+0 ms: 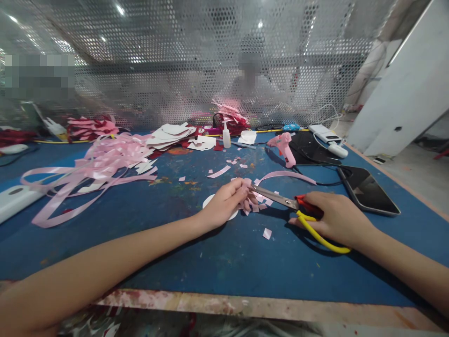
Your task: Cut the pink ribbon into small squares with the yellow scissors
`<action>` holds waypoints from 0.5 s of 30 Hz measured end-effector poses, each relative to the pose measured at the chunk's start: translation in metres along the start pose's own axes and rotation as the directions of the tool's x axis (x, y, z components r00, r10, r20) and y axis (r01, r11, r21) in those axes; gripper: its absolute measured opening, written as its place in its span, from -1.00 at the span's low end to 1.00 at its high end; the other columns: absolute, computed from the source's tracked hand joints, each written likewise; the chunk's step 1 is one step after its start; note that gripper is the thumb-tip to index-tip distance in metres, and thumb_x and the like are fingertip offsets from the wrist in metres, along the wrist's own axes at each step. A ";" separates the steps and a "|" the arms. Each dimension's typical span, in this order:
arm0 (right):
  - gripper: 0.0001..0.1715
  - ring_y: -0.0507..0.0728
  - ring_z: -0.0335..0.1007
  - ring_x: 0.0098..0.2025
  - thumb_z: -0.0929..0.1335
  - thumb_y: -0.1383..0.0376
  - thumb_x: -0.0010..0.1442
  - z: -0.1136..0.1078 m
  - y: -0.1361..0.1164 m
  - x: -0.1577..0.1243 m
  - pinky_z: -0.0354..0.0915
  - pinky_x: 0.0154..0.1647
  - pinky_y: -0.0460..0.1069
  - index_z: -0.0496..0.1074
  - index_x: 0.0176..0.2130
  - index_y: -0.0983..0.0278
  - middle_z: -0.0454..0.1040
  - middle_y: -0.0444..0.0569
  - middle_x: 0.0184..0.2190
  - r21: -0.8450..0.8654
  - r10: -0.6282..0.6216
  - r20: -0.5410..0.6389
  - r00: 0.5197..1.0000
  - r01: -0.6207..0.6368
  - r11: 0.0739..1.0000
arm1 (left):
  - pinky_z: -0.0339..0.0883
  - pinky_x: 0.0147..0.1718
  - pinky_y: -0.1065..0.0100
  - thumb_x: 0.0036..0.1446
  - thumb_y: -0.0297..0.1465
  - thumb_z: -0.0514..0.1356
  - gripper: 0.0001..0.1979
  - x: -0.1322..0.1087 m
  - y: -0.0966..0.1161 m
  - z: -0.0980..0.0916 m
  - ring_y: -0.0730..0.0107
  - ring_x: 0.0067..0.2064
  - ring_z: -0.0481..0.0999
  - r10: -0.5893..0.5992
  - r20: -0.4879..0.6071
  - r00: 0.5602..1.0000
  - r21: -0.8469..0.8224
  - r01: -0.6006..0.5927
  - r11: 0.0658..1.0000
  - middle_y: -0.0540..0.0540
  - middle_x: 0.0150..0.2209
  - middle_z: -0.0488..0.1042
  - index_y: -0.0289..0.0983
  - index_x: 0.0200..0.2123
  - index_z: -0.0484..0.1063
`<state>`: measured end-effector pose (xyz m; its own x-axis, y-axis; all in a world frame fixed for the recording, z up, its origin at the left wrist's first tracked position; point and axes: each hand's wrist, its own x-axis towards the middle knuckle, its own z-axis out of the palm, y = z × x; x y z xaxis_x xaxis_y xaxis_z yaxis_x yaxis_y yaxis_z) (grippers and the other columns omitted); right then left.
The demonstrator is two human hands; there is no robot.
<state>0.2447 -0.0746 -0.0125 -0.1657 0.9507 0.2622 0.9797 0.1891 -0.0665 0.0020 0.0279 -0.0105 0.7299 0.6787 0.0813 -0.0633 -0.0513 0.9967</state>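
My right hand [333, 220] is closed round scissors [275, 196] with one red and one yellow handle loop. Their blades point left and reach the fingertips of my left hand [229, 199]. Those fingers are pinched on a pink ribbon [287, 174], whose free length curves off to the right behind the scissors. Partly hidden beneath my left hand lies a white disc [208, 201]. Small cut squares of pink ribbon [267, 233] are scattered around and under the blades. Whether the blades are touching the ribbon is hard to make out.
A heap of pink ribbon [115, 152] and white paper pieces [171, 135] lie back left. Behind my hands stand a white squeeze bottle [226, 138] and a pink glue gun [285, 149]. A phone [370, 189] is at right. Perforated metal sheet [196, 65] closes the table's back.
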 end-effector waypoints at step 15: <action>-0.51 0.01 0.14 -0.61 0.24 -0.10 0.09 0.001 -0.001 -0.004 -0.06 -0.57 -0.08 0.20 -0.55 0.22 0.27 -0.16 -0.62 0.030 -0.061 -0.079 0.995 0.064 0.998 | 0.36 -0.43 0.38 0.16 -0.24 0.11 -0.73 0.001 -0.002 -0.001 0.42 -0.45 0.50 -0.032 0.047 0.998 -0.076 0.035 0.996 -0.15 -0.37 0.52 -0.37 -0.25 0.36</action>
<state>0.2440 -0.0781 -0.0145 -0.2161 0.9150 0.3406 0.9634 0.2566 -0.0782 0.0018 0.0294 -0.0124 0.7628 0.6447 0.0500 -0.0894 0.0286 0.9956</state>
